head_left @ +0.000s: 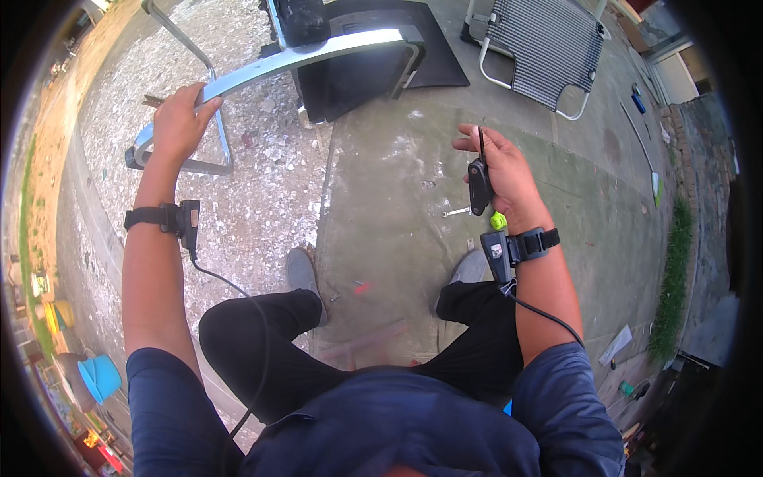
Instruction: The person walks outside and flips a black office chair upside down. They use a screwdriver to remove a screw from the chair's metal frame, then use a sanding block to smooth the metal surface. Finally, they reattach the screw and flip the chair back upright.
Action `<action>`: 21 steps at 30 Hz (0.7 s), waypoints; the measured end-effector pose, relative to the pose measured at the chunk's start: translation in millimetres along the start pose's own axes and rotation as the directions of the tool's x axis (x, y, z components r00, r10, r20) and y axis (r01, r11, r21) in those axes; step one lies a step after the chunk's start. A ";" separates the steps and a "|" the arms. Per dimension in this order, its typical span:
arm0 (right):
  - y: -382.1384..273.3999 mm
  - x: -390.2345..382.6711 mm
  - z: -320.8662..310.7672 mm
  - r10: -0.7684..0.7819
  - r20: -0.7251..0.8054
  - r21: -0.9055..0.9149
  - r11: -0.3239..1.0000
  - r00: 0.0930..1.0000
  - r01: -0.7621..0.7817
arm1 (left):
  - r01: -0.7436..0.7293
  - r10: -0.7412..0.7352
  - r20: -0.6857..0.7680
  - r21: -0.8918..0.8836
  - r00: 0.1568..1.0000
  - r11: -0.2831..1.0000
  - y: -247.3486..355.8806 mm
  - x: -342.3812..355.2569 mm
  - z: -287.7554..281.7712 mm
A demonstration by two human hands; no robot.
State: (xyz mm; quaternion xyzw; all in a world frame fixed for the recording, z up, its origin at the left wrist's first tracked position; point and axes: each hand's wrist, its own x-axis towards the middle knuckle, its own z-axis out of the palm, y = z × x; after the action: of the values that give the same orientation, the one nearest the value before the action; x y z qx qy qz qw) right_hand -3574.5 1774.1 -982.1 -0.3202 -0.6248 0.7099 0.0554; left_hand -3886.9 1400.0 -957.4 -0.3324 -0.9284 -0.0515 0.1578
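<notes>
My left hand [179,127] is closed around the curved chrome tube of a metal chair frame [310,60] at the upper left. Black panels [350,79] of the chair lie beyond and under that tube. In front of me on the right, my right hand [509,171] holds a black folding hex key set [479,187], with one thin key sticking up past the thumb. On the ground close to that hand lie a small silver wrench [457,212] and a bright yellow-green object [498,220], partly hidden by my wrist.
A grey striped folding chair [544,52] stands at the upper right. Pale rubble [254,199] covers the ground on the left, and a greenish mat [397,230] lies between my feet. A long stick [640,143] lies at the right. A blue bucket [99,378] sits at lower left.
</notes>
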 end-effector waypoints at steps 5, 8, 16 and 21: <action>2.6 6.2 -3.8 0.016 -0.040 0.008 1.000 0.999 -0.016 | 0.097 -0.095 0.071 -0.012 0.993 0.995 19.4 -8.9 -9.5; 3.5 13.5 -9.8 -0.009 -0.066 -0.038 0.999 0.998 0.006 | 0.158 -0.154 0.220 0.002 0.963 0.987 35.8 -10.4 -20.3; 6.2 44.8 -9.1 -0.082 -0.102 -0.060 0.995 0.991 0.076 | 0.176 -0.168 0.290 -0.003 0.942 0.984 55.9 -34.0 -30.2; 10.7 57.8 1.0 -0.055 -0.086 -0.048 0.998 0.995 0.051 | 0.254 -0.241 0.451 0.034 0.859 0.967 72.2 -46.5 -38.7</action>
State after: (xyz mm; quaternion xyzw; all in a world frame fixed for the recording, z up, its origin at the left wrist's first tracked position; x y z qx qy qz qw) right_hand -3617.1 1798.7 -1014.3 -0.3353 -0.6462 0.6790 0.0942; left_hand -3797.2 1420.2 -936.7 -0.2154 -0.9737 -0.0051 -0.0745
